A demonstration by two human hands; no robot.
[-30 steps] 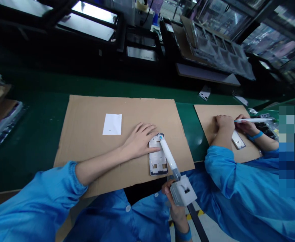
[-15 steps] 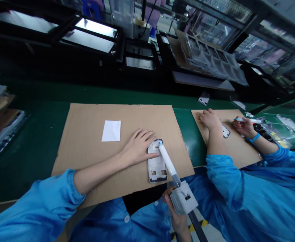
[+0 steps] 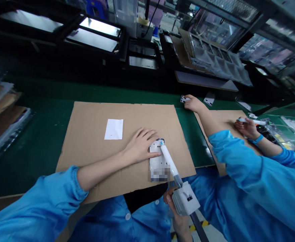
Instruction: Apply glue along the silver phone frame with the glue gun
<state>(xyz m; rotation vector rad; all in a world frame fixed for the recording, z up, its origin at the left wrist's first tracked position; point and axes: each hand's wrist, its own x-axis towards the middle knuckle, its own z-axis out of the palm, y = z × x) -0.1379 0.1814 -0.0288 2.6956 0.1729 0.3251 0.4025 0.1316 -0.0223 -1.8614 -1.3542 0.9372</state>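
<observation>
Pressing flat, the left hand (image 3: 139, 145) still pins the white rectangular phone frame (image 3: 158, 158) on the brown cardboard sheet (image 3: 92, 148) covering the green worktop (image 3: 36, 134). The frame's long axis runs away from the person. The right hand (image 3: 175, 208) stays clenched on the white syringe-like dispenser (image 3: 171, 164), tip at the frame's far end; only a co-worker's hand (image 3: 193, 103) has reached out.

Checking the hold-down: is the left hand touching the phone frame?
Touching. The head view shows the left hand lying flat with its fingers resting on the phone frame's left edge.
</observation>
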